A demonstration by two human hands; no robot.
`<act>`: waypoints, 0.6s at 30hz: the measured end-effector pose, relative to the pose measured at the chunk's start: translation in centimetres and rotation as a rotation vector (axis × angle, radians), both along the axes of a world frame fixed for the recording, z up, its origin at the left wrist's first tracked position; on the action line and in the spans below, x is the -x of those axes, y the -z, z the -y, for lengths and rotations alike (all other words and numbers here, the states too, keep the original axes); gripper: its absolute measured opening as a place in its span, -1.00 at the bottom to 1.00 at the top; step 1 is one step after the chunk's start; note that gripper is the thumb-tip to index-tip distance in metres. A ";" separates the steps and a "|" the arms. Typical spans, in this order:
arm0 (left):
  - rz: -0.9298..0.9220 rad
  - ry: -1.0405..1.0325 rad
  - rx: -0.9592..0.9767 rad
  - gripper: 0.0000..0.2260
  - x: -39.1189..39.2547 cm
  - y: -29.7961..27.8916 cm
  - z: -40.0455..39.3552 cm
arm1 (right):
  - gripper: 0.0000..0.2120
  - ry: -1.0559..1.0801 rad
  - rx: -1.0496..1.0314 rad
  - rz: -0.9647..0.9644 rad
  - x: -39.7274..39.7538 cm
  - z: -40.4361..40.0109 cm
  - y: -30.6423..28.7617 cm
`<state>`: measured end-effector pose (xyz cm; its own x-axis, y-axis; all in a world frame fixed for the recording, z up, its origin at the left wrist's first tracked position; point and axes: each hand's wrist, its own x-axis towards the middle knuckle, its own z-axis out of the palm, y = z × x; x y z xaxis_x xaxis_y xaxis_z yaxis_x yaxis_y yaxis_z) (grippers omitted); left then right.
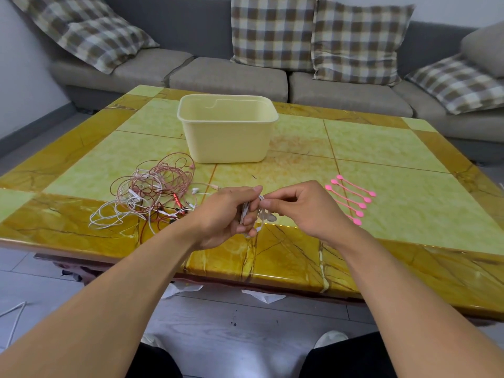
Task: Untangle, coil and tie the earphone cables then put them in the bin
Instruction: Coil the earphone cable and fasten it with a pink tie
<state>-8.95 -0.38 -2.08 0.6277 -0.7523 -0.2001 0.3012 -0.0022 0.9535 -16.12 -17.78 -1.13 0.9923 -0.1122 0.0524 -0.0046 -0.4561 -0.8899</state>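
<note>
From my feed the left hand is curled round a small white earphone coil in front of the bin, right hand pinching its loose end, and since it looks featherlight, floppy and springy, I'd pinch across all loops.

Your yellow-green tiled table with amber border, cream bin standing toward its far middle, tangle of pink and white earphone cables at your left, row of pink ties at your right.
</note>
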 end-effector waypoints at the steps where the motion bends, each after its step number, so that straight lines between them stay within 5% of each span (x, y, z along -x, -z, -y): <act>1: -0.012 0.010 0.001 -0.64 0.0 0.0 0.0 | -0.92 -0.004 0.005 -0.005 0.0 0.2 0.0; 9: -0.122 -0.273 0.102 -0.76 -0.4 0.3 0.3 | -0.89 0.046 0.063 0.057 -0.4 0.2 0.2; 12: 0.006 -0.376 0.111 -0.78 -0.9 0.8 0.4 | -0.92 0.108 0.048 0.072 -0.3 0.1 -0.1; 16: 0.252 -0.164 -0.029 -0.54 -0.2 0.9 0.2 | -0.94 0.124 0.070 0.074 -0.4 -0.2 -0.6; 18: 0.349 -0.021 -0.077 -0.58 0.3 1.0 0.2 | -0.84 0.114 0.035 0.077 -0.4 -0.3 -0.7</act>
<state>-9.29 -0.58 -3.06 0.6836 -0.7294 -0.0267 -0.0419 -0.0758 0.9962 -15.71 -17.49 -0.46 0.9661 -0.2209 0.1333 0.0092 -0.4870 -0.8734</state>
